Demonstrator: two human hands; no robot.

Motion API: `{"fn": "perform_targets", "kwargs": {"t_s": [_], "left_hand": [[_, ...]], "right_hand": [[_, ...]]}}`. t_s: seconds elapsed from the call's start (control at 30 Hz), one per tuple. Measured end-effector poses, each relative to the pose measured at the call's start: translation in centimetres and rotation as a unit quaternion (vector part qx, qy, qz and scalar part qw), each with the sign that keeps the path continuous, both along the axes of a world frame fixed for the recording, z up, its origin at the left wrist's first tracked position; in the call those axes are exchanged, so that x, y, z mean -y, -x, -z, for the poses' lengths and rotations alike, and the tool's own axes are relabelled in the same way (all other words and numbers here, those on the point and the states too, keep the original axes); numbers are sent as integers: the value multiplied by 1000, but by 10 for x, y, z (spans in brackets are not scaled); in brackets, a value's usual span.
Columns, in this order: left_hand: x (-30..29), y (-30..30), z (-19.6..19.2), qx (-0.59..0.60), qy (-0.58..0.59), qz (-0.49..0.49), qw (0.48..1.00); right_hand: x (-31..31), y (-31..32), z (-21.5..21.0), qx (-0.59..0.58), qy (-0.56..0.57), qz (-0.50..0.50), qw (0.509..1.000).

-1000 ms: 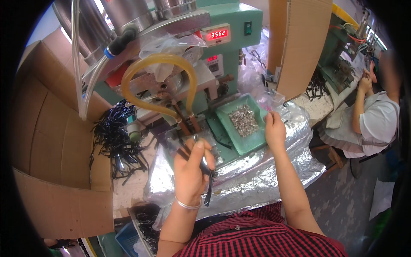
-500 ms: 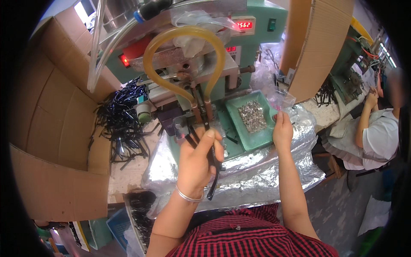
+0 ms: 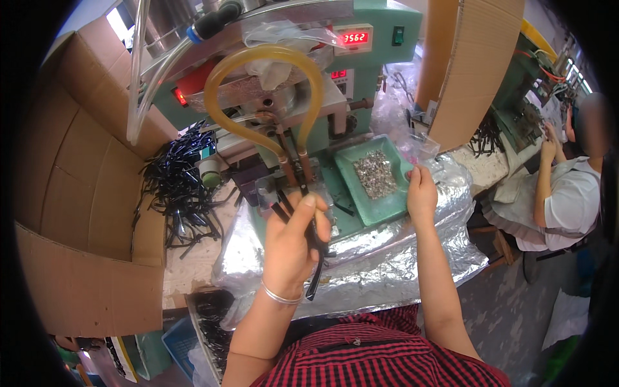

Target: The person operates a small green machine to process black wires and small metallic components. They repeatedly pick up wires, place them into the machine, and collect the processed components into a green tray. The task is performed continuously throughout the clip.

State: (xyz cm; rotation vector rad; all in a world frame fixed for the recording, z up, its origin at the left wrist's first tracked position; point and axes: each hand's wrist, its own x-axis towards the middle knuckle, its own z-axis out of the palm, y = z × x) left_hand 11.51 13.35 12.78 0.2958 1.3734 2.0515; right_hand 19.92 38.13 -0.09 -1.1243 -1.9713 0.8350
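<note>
My left hand (image 3: 290, 238) is closed around several slim black eyeglass temples (image 3: 314, 277). One temple points up beneath the machine's copper-coloured electrode tips (image 3: 298, 170), its upper end close to them; whether they touch I cannot tell. Others stick out at the left of my fingers and below the palm. My right hand (image 3: 422, 197) is at the right rim of a green tray (image 3: 380, 211), thumb and fingers pinched together. Something small and pinkish shows by those fingertips, too small to name. Small shiny metal parts (image 3: 375, 175) lie heaped in the tray.
A looped yellow hose (image 3: 211, 97) hangs from the green machine (image 3: 385, 39) ahead. Many dark temples (image 3: 184, 187) are piled on the left beside a large cardboard box (image 3: 90, 187). Foil (image 3: 380, 264) covers the table's front. Another person (image 3: 567, 200) sits at the far right.
The view has shifted slightly, so the machine sits a little further left in it. Both my hands keep nearly the same hold and place. The other person's hands have risen a bit.
</note>
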Motion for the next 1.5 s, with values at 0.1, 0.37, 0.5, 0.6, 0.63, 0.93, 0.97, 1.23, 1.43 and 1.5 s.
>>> {"fn": "perform_targets", "kwargs": {"t_s": [0.1, 0.37, 0.5, 0.6, 0.63, 0.93, 0.97, 1.23, 1.43, 1.5], "left_hand": [[0, 0, 1, -2, -5, 0, 1000], [-1, -1, 3, -19, 20, -16, 999], [0, 1, -1, 3, -24, 4, 1000], [2, 3, 5, 35, -50, 8, 998], [2, 3, 6, 44, -61, 11, 997], [2, 1, 0, 28, -35, 7, 999], [1, 0, 0, 19, -23, 5, 1000], [-4, -3, -1, -3, -7, -21, 1000], [-5, -4, 1, -11, 1, -37, 999], [-6, -5, 4, -24, 11, -38, 999]], "right_hand": [[0, -1, 0, -2, 10, -6, 1000], [1, 0, 1, -12, 13, -3, 1000], [2, -1, -4, -4, 18, 4, 1000], [2, -1, -1, -13, 15, 4, 1000], [2, -1, 0, -17, 14, 2, 1000], [3, 0, -2, -18, 5, 9, 1000], [3, -2, -1, -16, 9, 9, 1000], [2, -2, 0, -16, -1, 3, 1000], [3, -1, 0, -26, 3, 6, 1000], [3, -2, 1, -22, 5, 6, 1000]]}}
